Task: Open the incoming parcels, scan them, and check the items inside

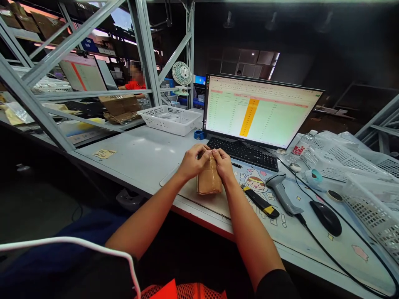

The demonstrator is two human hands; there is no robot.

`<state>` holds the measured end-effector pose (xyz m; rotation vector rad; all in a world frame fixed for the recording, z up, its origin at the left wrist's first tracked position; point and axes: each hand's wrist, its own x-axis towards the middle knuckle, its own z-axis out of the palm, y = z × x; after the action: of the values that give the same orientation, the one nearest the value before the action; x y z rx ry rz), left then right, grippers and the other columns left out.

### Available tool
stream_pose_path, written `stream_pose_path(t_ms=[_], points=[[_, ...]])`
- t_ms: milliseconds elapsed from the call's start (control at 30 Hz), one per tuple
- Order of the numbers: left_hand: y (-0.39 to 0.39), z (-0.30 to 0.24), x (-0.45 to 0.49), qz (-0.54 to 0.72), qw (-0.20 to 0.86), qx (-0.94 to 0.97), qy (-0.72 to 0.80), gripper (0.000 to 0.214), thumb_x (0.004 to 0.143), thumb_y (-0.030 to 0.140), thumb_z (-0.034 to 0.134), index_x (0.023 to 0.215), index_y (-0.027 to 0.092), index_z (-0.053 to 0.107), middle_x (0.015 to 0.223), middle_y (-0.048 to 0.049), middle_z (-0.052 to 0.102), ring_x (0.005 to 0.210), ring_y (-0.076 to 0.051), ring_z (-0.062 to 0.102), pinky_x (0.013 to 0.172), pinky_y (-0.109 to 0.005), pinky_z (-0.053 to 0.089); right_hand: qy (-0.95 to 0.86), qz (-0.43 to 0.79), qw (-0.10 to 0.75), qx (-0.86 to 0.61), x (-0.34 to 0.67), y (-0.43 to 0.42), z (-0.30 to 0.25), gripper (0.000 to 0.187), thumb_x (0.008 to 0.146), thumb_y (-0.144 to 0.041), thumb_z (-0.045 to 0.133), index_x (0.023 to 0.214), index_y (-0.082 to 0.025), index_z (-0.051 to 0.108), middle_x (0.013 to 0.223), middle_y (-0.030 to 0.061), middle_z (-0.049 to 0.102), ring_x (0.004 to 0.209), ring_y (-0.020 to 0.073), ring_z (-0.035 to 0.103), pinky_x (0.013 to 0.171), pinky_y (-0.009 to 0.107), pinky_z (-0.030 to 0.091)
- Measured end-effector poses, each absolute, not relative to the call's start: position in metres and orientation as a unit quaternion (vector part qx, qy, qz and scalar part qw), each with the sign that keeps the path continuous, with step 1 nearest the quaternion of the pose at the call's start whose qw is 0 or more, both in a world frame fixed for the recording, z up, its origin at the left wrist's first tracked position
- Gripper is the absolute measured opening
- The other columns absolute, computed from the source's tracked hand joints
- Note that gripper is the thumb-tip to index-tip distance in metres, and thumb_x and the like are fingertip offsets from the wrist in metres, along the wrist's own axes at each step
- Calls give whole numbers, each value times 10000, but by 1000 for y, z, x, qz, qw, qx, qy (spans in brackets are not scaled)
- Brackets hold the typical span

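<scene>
A small brown parcel (208, 182) wrapped in clear tape rests on a cardboard sheet (215, 201) at the desk's front edge. My left hand (193, 161) and my right hand (223, 162) are both closed on the parcel's far end, fingers pinching at its top. A black and yellow utility knife (261, 202) lies just right of my right forearm. A grey barcode scanner (280, 192) lies beyond the knife.
A monitor (260, 110) showing a spreadsheet and a black keyboard (246, 153) stand behind the parcel. A white basket (170, 119) sits at back left, a mouse (326, 216), a water bottle (301, 147) and more white baskets (370, 199) at right. Another person (135, 79) works behind the shelving.
</scene>
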<state>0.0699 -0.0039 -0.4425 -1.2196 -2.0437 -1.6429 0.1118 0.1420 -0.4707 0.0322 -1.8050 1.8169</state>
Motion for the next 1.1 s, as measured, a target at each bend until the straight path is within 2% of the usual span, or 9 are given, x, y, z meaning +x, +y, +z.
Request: stream_pose_path(t_ms=[167,267,400,600,733,833,933,1033,1100], points=[[-30,-392,38,-352,-53,-573,-739,354,778,554,813,824,208,754,1086,-88,752,979,-252,684,845,-312,517,-680,681,271,24,116,142,-471,573,737,-791,717,742,-236,575,755,-13,581,714,156,493,692,285,449],[-25,-376,18,-343,-105,-566,-743,311,591,406,944,790,224,788,1040,-75,770,971,-266,705,887,-310,518,-689,669,277,29,120,143,-471,544,770,-765,713,752,-237,587,765,-9,595,734,163,513,712,289,457],[-6,-383,-7,-409,-97,-514,-748,182,608,344,893,675,254,749,795,-26,735,819,-245,694,862,-330,546,-701,656,278,33,119,143,-472,545,797,-771,685,745,-240,574,758,-10,584,738,167,510,715,295,458],[5,-382,-16,-253,-197,-574,-753,210,560,387,917,650,273,765,656,-1,692,629,-215,623,756,-321,559,-709,653,264,37,117,145,-470,583,782,-814,670,731,-242,569,732,-10,564,715,164,488,675,296,447],[-7,-379,13,-256,-201,-555,-765,257,508,339,966,633,258,757,656,-4,686,629,-218,634,767,-325,556,-685,684,248,41,114,146,-471,582,741,-801,729,736,-236,587,748,-6,599,717,163,511,684,297,460],[-24,-381,39,-314,-189,-563,-741,304,491,292,983,739,264,810,866,-20,770,717,-233,694,789,-334,577,-666,708,233,44,108,144,-474,601,699,-810,758,739,-232,598,751,-7,620,699,157,523,685,298,468],[-42,-386,56,-370,-156,-572,-715,267,589,324,967,812,275,829,1247,-60,767,1086,-322,739,1012,-415,567,-663,714,222,42,105,144,-475,601,692,-812,764,753,-233,615,752,-8,634,697,158,543,684,301,485],[-57,-399,63,-398,-107,-579,-704,186,707,384,919,793,264,807,1491,-69,650,1444,-358,557,1233,-489,405,-655,725,208,44,106,145,-475,581,703,-785,791,779,-228,645,782,3,675,713,168,584,694,307,508],[-66,-410,63,-421,-77,-574,-698,195,759,406,890,802,245,789,1593,-83,560,1527,-358,466,1275,-508,342,-647,735,197,51,107,145,-475,580,695,-779,813,791,-225,669,828,21,717,737,179,615,717,317,528]])
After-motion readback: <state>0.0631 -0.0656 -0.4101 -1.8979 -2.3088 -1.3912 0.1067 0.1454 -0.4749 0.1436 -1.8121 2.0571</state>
